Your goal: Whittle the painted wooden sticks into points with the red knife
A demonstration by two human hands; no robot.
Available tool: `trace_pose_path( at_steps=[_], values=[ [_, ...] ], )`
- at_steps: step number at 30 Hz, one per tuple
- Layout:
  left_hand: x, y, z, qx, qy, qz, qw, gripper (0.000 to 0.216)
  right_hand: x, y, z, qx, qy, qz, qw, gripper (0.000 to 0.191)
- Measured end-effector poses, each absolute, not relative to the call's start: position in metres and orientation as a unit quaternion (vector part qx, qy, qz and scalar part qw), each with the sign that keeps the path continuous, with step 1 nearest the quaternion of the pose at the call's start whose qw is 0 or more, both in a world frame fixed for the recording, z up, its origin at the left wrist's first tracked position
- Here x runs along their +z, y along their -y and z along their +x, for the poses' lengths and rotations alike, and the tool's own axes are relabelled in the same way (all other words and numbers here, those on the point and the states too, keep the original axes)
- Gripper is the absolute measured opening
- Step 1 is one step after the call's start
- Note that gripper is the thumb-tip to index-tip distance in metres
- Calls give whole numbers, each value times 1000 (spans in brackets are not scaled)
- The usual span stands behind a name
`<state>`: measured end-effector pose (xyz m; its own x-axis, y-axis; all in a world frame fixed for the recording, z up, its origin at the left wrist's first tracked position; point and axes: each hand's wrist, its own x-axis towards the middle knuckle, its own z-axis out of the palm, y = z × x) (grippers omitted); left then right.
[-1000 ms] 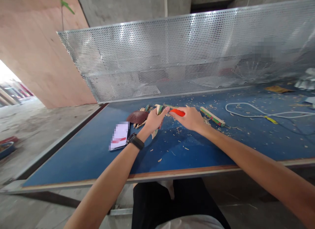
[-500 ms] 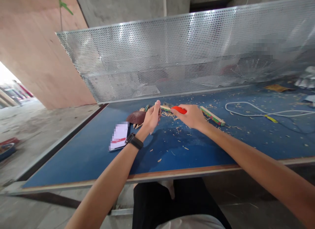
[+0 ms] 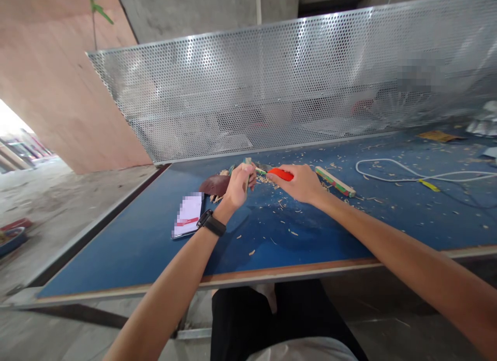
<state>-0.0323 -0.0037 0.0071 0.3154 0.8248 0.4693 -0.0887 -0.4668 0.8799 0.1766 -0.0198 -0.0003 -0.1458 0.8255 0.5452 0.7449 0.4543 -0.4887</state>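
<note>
In the middle of the blue table, my left hand point(image 3: 238, 185) is closed round a small pale wooden stick point(image 3: 248, 162), whose end pokes out above the thumb. My right hand point(image 3: 305, 184) grips the red-orange handle of a carving knife point(image 3: 281, 174). Its thin blade points left towards my left hand; I cannot tell whether it touches the wood. Curled wood shavings point(image 3: 281, 205) lie below and around both hands. Behind my left hand rests a dark brown rounded object point(image 3: 215, 185) with pale wooden pieces beside it.
A phone point(image 3: 189, 216) lies left of my left wrist. Right of my right hand is a painted wooden strip point(image 3: 335, 182). A white cable point(image 3: 404, 170) loops farther right, near a yellow-brown piece point(image 3: 440, 136). A perforated metal panel point(image 3: 272, 91) stands along the table's back.
The wooden stick has shifted in my left hand, so its end now shows above the fist, and the left thumb has lowered. My right hand and the knife have barely moved.
</note>
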Motion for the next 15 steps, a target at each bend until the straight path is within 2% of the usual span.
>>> trace_pose_path(
  at_steps=[5, 11, 15],
  values=[
    [13, 14, -28, 582, -397, 672, 230, 47, 1, 21, 176, 50, 758, -522, 389, 54],
    [16, 8, -32, 645, -410, 634, 115, 54, 1, 22, 177, 50, 761, -516, 389, 53],
    [16, 5, -34, 661, -386, 639, 81, 53, 1, 23, 177, 54, 760, -516, 392, 52]
  ],
)
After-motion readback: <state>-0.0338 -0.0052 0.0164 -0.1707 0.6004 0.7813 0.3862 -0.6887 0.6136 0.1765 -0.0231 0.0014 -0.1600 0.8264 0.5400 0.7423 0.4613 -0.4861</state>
